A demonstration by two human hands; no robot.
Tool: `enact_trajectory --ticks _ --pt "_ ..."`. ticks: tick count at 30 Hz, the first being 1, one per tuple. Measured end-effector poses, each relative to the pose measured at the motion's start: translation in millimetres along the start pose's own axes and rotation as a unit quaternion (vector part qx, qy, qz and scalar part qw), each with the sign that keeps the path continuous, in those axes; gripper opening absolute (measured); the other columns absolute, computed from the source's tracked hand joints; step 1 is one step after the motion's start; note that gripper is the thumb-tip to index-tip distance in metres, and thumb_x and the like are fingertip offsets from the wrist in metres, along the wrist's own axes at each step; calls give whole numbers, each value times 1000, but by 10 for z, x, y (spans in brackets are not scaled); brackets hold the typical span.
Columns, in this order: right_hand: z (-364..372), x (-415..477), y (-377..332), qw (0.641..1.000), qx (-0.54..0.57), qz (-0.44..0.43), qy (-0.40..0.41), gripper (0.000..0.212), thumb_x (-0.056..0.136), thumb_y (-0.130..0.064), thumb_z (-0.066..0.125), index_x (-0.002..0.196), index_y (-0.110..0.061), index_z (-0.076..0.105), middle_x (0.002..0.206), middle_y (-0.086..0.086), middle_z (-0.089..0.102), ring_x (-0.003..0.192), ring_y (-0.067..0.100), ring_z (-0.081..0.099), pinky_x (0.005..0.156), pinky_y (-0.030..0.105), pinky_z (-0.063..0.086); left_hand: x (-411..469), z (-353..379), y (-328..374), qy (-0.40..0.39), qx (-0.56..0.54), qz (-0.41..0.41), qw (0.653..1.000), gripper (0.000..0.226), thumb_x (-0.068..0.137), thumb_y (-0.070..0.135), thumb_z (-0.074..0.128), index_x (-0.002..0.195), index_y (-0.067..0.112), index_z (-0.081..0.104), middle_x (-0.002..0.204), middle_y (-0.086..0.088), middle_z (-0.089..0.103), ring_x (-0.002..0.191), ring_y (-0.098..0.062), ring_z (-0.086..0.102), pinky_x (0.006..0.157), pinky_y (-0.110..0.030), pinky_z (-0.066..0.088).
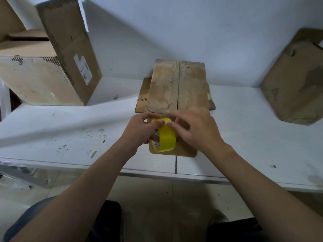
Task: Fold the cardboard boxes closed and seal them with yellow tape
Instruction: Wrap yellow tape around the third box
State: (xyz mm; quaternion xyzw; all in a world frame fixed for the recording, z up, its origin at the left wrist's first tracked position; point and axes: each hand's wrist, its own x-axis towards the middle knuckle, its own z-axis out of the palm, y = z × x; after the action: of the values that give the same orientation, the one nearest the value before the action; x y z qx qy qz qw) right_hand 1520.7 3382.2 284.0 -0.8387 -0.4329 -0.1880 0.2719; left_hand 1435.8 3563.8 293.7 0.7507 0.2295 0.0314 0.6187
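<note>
Ahead, scuffed white table (pixel 57 124) with boxes (pixel 178 84) meets wall (pixel 174 28).

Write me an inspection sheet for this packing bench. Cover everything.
Surface: white table, scuffed and flecked, with a seam near the front edge.
Job's things: small cardboard box at centre, its top flaps meeting along a centre seam; yellow tape roll in front of it; large box at left with one flap standing up; worn box at right against the wall.
Clutter: small scrap near the front edge.
Grippers: left hand holds the roll; right hand has its fingers at the roll's top, blurred, grip unclear.
Cables: nothing seen.
Surroundings: plain white wall behind; bare floor below.
</note>
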Motion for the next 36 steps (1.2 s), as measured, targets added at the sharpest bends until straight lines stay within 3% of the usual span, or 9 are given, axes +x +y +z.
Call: enact_trajectory --ticks 3,6,8,11,17,21,25,29,36 --pt "-61 -98 -121 986 68 127 -82 74 73 -82 59 136 -48 42 95 -26 57 83 -1 55 65 21 47 -94 60 76 -22 -142 -19 989 16 93 23 71 108 26 73 95 -7 71 65 -18 71 52 -24 51" --pt "-115 -153 -163 976 119 160 -93 72 74 -59 79 130 -52 34 102 -26 56 89 5 60 73 35 58 -170 101 131 -67 -251 -51 964 19 96 18 67 114 19 74 90 -6 76 78 -23 74 62 -30 58" --pt "-151 -181 -165 975 123 164 -90 67 77 -46 81 127 -49 36 110 -19 58 94 10 60 77 42 59 -182 135 115 -37 -215 -44 975 21 94 22 71 113 18 75 92 -3 75 89 -23 71 70 -32 57" --pt "-232 -215 -142 979 119 149 -77 58 79 -44 78 123 -48 41 116 -15 57 97 10 58 76 37 58 -215 203 102 15 -131 4 991 18 89 27 76 105 18 78 108 -6 73 102 -21 67 74 -32 52" --pt "-396 -272 -88 993 47 44 -103 53 83 -37 76 129 -39 49 129 -14 56 107 11 55 78 29 53 -215 240 118 22 -84 13 996 14 85 26 80 89 16 72 87 0 70 84 -16 62 68 -30 47" --pt "-482 -288 13 994 33 -8 -103 51 82 -35 73 128 -39 50 126 -14 56 105 8 53 72 27 51 -199 264 122 26 -48 46 997 14 87 31 78 100 26 77 87 10 73 80 -10 63 62 -23 46" --pt "-557 -258 106 990 123 -11 -73 49 83 -42 72 127 -41 50 122 -12 55 106 0 49 81 18 45 -163 255 199 47 -55 69 995 8 88 33 77 92 27 82 78 13 73 81 -11 62 70 -32 54" --pt "-592 -235 262 989 131 -34 -52 41 84 -35 77 122 -40 62 104 -20 45 98 0 50 76 9 37 -141 206 243 69 -57 84 992 6 89 29 76 84 27 79 68 16 70 63 1 61 52 -13 45" --pt "-674 -259 457 991 111 -44 -60 41 83 -16 84 119 -32 74 94 -5 43 85 16 47 71 25 42 -104 124 201 88 -62 84 991 10 90 27 76 80 28 77 71 17 73 64 8 64 48 -8 44"
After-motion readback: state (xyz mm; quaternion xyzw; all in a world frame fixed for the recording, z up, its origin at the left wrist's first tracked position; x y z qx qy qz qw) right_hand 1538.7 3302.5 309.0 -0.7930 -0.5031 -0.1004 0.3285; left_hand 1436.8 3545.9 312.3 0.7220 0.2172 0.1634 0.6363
